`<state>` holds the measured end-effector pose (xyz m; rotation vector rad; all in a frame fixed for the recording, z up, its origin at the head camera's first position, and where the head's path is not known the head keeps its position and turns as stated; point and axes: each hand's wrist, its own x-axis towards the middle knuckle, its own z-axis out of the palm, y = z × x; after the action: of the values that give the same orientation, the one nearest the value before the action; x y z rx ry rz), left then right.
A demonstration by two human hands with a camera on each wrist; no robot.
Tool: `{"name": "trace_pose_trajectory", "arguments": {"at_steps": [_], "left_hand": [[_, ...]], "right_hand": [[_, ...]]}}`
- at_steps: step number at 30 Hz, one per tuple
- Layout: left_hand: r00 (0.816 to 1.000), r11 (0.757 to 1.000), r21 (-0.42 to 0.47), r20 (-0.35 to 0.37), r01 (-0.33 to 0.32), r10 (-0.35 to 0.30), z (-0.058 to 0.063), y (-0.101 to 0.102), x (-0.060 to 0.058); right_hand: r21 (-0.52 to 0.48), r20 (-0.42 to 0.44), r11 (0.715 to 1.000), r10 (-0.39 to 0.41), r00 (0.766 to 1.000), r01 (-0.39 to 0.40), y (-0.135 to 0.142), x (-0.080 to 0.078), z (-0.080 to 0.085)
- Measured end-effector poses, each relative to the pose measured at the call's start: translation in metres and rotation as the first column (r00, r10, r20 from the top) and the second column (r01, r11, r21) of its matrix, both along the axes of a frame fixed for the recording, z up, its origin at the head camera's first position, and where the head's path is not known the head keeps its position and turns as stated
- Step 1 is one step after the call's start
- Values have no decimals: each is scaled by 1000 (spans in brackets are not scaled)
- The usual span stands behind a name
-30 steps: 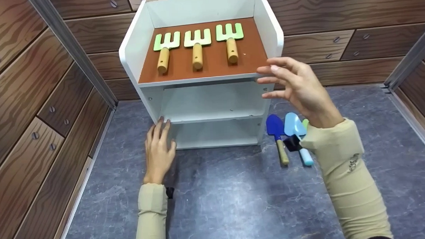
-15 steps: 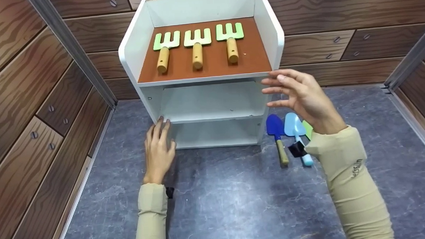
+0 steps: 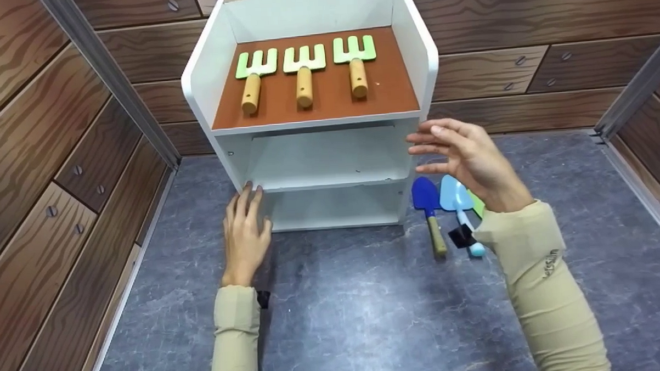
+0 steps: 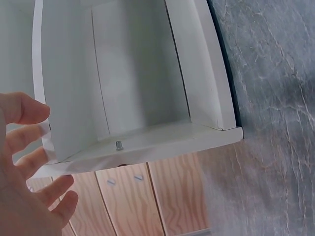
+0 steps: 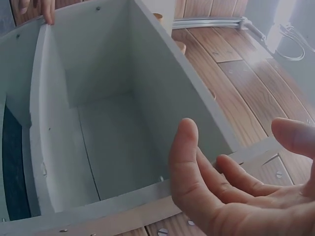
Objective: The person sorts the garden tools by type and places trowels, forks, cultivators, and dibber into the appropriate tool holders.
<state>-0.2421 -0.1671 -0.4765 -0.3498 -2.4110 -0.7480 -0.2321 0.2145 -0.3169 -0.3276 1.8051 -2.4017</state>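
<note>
A white shelf unit (image 3: 329, 155) with a brown top board stands in the middle of the head view. On that board lie three toy garden forks with green tines and wooden handles: left (image 3: 252, 89), middle (image 3: 304, 85) and right (image 3: 358, 74). My left hand (image 3: 245, 235), fingers extended, touches the unit's left front edge with its fingertips at the middle board. Beside the right front edge my right hand (image 3: 476, 161) hovers with loosely bent, spread fingers and holds nothing. In the right wrist view its fingers (image 5: 184, 162) overlap the side panel.
Right of the unit, a dark blue trowel (image 3: 428, 207) and a light blue trowel (image 3: 454, 195) lie on the grey floor (image 3: 334, 317). A green piece (image 3: 477, 203) next to them is mostly hidden by my right arm. Wood-patterned walls (image 3: 527, 14) surround the floor.
My right hand has come down along the unit's right front edge, from the top board's level to the upper compartment's. The left hand stays put.
</note>
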Motion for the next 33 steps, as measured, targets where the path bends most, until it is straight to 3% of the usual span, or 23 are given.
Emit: {"name": "trace_pose_trajectory", "arguments": {"at_steps": [22,33], "left_hand": [[1000,1000,-1,-12,2,-2,1,-1,-1],[1000,1000,-4,-15,4,-4,0,1,-1]], "right_hand": [[95,82,995,12,997,-20,16,-8,-28],[137,203,991,-17,979,-11,33,-8,-45]]}}
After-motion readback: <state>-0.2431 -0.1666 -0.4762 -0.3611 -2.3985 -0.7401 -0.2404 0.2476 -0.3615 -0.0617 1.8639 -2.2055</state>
